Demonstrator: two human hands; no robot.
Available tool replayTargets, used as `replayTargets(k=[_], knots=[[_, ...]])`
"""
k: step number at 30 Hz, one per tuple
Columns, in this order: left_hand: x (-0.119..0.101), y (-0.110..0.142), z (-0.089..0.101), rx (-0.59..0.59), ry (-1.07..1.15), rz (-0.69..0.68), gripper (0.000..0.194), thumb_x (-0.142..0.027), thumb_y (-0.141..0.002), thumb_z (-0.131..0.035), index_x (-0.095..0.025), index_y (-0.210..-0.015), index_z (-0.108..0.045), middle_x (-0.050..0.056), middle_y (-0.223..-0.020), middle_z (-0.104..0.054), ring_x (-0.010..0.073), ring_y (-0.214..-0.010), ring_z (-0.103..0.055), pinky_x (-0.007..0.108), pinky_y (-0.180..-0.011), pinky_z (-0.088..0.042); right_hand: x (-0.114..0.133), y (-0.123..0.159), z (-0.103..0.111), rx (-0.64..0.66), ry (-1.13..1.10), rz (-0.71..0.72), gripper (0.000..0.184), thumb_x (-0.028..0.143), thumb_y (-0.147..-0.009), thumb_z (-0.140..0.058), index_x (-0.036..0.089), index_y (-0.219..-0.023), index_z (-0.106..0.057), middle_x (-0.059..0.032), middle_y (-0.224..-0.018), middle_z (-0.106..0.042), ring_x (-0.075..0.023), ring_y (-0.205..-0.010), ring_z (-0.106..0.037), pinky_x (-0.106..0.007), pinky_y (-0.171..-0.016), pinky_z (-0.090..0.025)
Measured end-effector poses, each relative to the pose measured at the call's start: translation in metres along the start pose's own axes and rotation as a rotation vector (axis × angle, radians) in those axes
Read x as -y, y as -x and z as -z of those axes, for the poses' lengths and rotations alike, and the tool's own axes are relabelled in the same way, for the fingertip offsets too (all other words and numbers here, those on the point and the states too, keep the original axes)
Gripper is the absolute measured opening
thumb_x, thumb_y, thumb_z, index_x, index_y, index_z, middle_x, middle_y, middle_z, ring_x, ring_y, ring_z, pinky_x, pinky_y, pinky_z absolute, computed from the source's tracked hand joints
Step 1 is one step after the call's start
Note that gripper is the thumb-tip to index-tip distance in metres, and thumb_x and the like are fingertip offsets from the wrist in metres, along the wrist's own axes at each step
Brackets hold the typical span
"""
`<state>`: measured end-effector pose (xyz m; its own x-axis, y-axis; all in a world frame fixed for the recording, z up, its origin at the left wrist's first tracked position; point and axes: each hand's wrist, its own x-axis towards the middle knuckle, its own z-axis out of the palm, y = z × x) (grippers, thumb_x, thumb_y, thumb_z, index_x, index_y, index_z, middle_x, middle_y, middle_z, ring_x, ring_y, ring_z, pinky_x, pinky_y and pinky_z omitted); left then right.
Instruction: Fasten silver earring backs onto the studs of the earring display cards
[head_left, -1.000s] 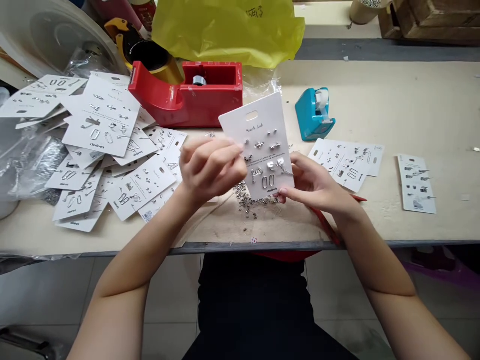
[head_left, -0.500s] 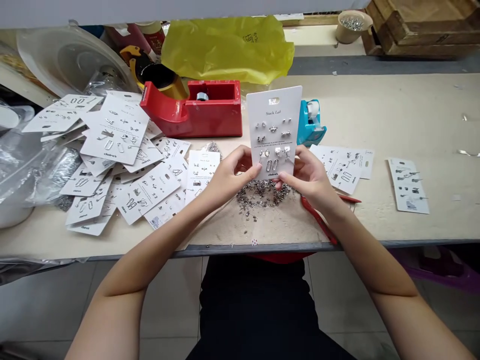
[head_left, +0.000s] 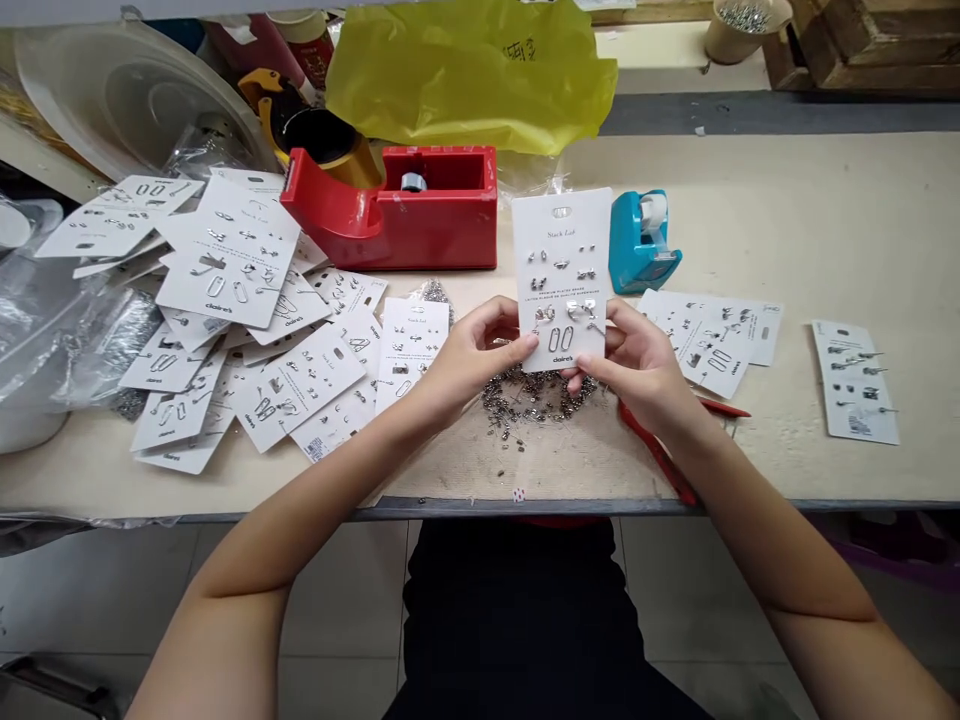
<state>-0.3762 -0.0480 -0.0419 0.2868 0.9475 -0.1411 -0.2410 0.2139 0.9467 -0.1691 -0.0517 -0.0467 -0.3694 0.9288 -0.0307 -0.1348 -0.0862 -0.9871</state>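
Both my hands hold a white Claire's earring card (head_left: 562, 250) upright above the table, pinching its lower part. Silver studs and hoops sit on the card. My left hand (head_left: 480, 350) grips its left edge and my right hand (head_left: 630, 360) its right edge. Just below them lies a loose heap of small silver earring backs (head_left: 534, 396). Left of my left hand, an overlapping spread of similar cards (head_left: 225, 260) covers the table. My fingers hide the card's lower corners.
A red tape dispenser (head_left: 390, 215) and a blue one (head_left: 641, 242) stand behind my hands. More cards (head_left: 712, 335) lie to the right, with a single card (head_left: 855, 382) beyond them. A red-handled tool (head_left: 652, 450) lies by my right wrist. A yellow plastic bag (head_left: 472, 80) sits behind.
The card has gone from tilted, with my left hand above it, to upright in both hands. My left hand has moved down to its edge. The view has shifted slightly.
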Motion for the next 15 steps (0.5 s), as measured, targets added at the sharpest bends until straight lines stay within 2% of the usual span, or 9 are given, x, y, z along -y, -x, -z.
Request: replayTargets(k=[5, 10, 15], knots=[[0.0011, 0.0011, 0.0005, 0.005, 0.028, 0.040, 0.041, -0.037, -0.068, -0.089, -0.016, -0.096, -0.067, 0.004, -0.099, -0.072, 0.0160, -0.095, -0.065, 0.031, -0.089, -0.052, 0.0002, 0.0015, -0.0029, 0.010, -0.018, 0.029, 0.030, 0.022, -0.084, -0.076, 0.021, -0.110, -0.061, 0.0014, -0.089, -0.072, -0.0094, -0.070, -0.071, -0.019, -0.060, -0.065], [0.0008, 0.0009, -0.0002, 0.029, 0.027, 0.057, 0.047, -0.041, -0.072, -0.087, -0.017, -0.105, -0.063, 0.007, -0.113, -0.072, 0.0192, -0.110, -0.065, 0.034, -0.103, -0.050, -0.0009, 0.0036, -0.0040, 0.005, 0.001, 0.130, 0.027, 0.016, -0.085, -0.074, 0.024, -0.108, -0.062, 0.0040, -0.087, -0.072, -0.0074, -0.066, -0.070, -0.017, -0.062, -0.065], [-0.0024, 0.0019, -0.0013, 0.155, -0.034, 0.105, 0.041, -0.050, -0.080, -0.079, -0.016, -0.098, -0.064, 0.008, -0.108, -0.074, 0.0200, -0.102, -0.067, 0.035, -0.096, -0.051, 0.0002, 0.0034, -0.0020, 0.001, -0.044, 0.142, 0.029, 0.014, -0.085, -0.074, 0.025, -0.110, -0.065, 0.0030, -0.087, -0.074, -0.0087, -0.066, -0.070, -0.019, -0.060, -0.065]])
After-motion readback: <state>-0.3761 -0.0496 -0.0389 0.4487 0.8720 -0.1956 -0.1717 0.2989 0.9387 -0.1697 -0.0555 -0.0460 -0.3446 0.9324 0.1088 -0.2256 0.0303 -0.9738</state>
